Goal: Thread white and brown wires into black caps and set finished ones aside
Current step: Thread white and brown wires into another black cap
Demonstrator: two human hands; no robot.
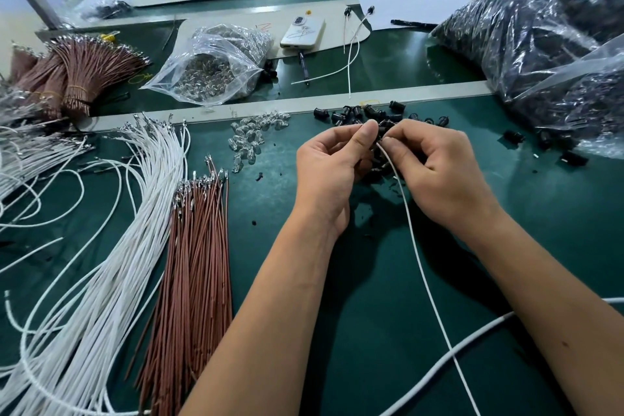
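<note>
Pinching a white wire (422, 260) in our right hand (435, 172), fingers curled on its top end | left hand (332, 165) curled on a black cap (383, 132) at the wire's tip, above the mat (371, 314) | loose caps (358, 113) just beyond | white wires (111, 263) and brown wires (196, 263) left of our arms.
</note>
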